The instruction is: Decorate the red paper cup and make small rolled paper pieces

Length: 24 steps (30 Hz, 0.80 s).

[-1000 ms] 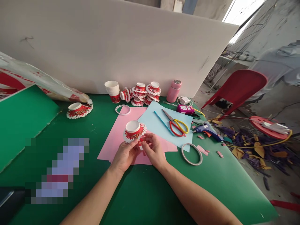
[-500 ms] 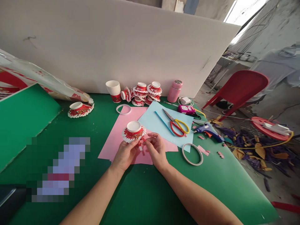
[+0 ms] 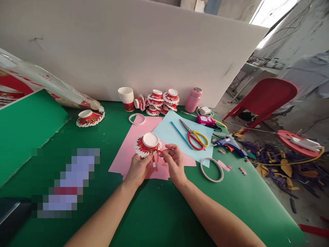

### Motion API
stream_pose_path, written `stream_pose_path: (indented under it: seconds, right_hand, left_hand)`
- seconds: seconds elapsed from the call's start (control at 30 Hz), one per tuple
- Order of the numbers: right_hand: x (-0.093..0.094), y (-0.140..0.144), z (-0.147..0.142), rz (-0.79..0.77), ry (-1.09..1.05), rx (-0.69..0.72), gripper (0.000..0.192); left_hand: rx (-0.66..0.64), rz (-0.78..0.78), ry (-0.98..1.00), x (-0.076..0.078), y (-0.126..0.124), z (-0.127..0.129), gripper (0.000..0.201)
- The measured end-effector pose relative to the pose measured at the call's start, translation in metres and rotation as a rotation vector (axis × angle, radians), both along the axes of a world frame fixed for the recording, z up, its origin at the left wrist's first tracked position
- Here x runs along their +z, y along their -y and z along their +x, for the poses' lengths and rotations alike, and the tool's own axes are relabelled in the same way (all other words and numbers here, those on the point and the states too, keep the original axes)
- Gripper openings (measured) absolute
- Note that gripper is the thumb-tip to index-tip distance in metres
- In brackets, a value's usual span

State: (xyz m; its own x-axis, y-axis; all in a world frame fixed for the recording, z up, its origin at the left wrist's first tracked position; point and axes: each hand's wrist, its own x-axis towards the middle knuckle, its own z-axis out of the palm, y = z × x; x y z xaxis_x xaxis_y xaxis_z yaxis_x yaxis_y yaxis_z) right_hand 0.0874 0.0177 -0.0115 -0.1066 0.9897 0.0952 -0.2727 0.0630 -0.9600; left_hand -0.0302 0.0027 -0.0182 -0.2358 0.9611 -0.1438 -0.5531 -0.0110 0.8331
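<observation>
My left hand (image 3: 139, 168) is closed on the lower edge of a red and white paper cup (image 3: 150, 140), whose side is cut into strips that fan out around its white base. My right hand (image 3: 175, 164) pinches one red strip at the cup's right side between thumb and forefinger. Another strip hangs down between the two hands. Beneath them lie pink paper sheets (image 3: 123, 156). A light blue sheet (image 3: 168, 124) overlaps these, with scissors (image 3: 191, 132) with red and yellow handles and a blue pencil (image 3: 181, 134) on it.
Fringed cups (image 3: 156, 103), stacked plain cups (image 3: 126, 98) and a pink bottle (image 3: 193, 100) stand along the white board. A glue gun (image 3: 230, 144) and tape roll (image 3: 212, 169) lie right. One fringed cup (image 3: 89, 117) sits left, near a green board (image 3: 31, 127).
The cup has tilted and turned slightly in my left hand, showing more of its fringe on the left. My right hand has shifted a little, drawing the pinched strip outward to the right.
</observation>
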Motion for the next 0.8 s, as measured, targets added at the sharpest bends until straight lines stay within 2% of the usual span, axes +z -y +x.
stream_pose_path:
  seconds: [0.1, 0.27, 0.47, 0.6, 0.8]
  right_hand:
    - [-0.003, 0.002, 0.000, 0.080, 0.049, 0.029, 0.018]
    - [-0.006, 0.006, -0.002, 0.194, 0.298, 0.133, 0.012]
    - [-0.003, 0.008, 0.000, 0.266, 0.445, 0.120, 0.007]
    - [-0.001, 0.006, 0.001, 0.157, 0.368, 0.093, 0.021]
    - [-0.007, -0.007, 0.000, -0.149, 0.098, 0.048, 0.032]
  left_hand:
    - [0.036, -0.022, -0.050, -0.001, 0.000, 0.001, 0.022]
    - [0.058, -0.006, 0.034, 0.005, 0.001, 0.002, 0.022]
    - [0.032, 0.025, 0.089, 0.012, 0.001, -0.001, 0.017]
    - [0.019, 0.024, 0.082, 0.013, 0.002, -0.003, 0.021]
    - [-0.095, 0.050, 0.079, 0.010, 0.004, 0.000, 0.027]
